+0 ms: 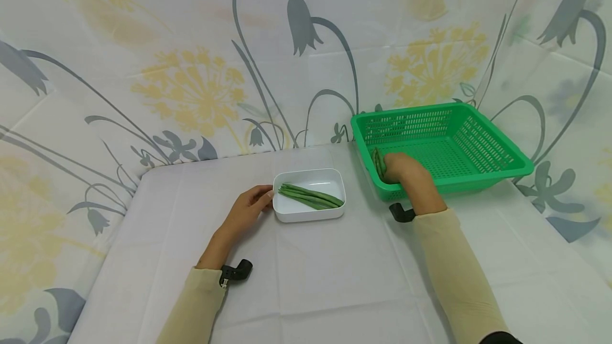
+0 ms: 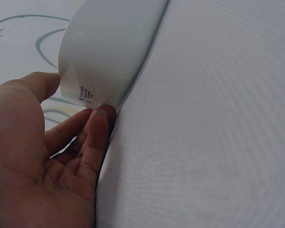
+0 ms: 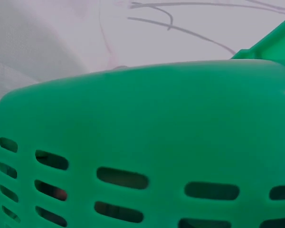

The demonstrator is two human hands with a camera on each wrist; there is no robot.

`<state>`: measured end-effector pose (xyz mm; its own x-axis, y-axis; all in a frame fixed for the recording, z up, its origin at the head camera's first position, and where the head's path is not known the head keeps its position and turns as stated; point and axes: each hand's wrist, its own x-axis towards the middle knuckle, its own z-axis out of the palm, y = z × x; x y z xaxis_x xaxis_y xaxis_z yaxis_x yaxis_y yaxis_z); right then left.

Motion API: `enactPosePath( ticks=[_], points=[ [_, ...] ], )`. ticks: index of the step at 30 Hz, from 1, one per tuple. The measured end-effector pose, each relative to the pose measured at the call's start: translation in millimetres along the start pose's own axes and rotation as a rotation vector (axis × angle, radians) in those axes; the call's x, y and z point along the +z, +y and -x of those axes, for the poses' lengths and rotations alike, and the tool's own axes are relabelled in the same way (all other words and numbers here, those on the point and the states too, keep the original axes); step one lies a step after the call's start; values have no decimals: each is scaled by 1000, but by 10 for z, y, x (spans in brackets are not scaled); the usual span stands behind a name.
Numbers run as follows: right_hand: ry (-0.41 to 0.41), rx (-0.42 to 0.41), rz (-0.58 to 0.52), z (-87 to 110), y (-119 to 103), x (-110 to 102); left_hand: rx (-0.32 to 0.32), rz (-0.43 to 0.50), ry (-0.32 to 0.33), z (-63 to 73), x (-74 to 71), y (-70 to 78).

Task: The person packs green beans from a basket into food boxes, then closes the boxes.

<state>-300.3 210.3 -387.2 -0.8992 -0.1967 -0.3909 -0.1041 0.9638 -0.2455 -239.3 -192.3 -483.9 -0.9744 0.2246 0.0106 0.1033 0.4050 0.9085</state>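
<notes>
head view, with 12 o'clock pointing away from the person: a bundle of green beans lies in the white dish, near the middle of the bench, stretching from roughly 10 to 4 o'clock. more pods show inside the green basket, at its 9 o'clock side, right beside the right hand.

the left hand has what looks like a light grip on the dish's 9 o'clock end; the left wrist view shows the thumb at the upper edge and bent fingers by the foot of the wall. the right hand reaches into the basket, but its fingertips are hidden, so i cannot tell whether its grip is clenched on the pods or loose.

the beans should be light and fairly stiff, likely to snap if bent hard, and their smooth skins may slide over one another. a gentle grip round the middle of a bundle would suit them best. the dish looks light too and could skid if nudged, so its end wall is a sensible place to steady it.

the basket stands at 2 o'clock from the dish, apart from it. its raised wall is the main obstacle, filling most of the right wrist view. patterned cloth rises at 12 o'clock.
</notes>
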Motion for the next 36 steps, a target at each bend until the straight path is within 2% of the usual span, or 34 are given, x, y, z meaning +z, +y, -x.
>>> enactPosePath(
  ticks=[6, 13, 18, 22, 30, 36],
  points=[
    [4, -10, -16, -15, -4, 7, -13, -2, -1, 9, 11, 38],
    [7, -48, -39, -30, 3, 7, -3, 3, -19, 140, -18, 352],
    [-8, -50, -52, -14, -10, -2, -2, 4, -16, 191, -28, 448],
    [18, -34, -62, -9, -2, -1, -12, 1, -13, 162, -17, 406],
    [169, 15, -126, 30, 18, 11, -10, 1, -5, 11, 3, 50],
    [281, 30, -129, 63, 21, 8, 2, -1, -6, 0, -7, 3]
  ],
)
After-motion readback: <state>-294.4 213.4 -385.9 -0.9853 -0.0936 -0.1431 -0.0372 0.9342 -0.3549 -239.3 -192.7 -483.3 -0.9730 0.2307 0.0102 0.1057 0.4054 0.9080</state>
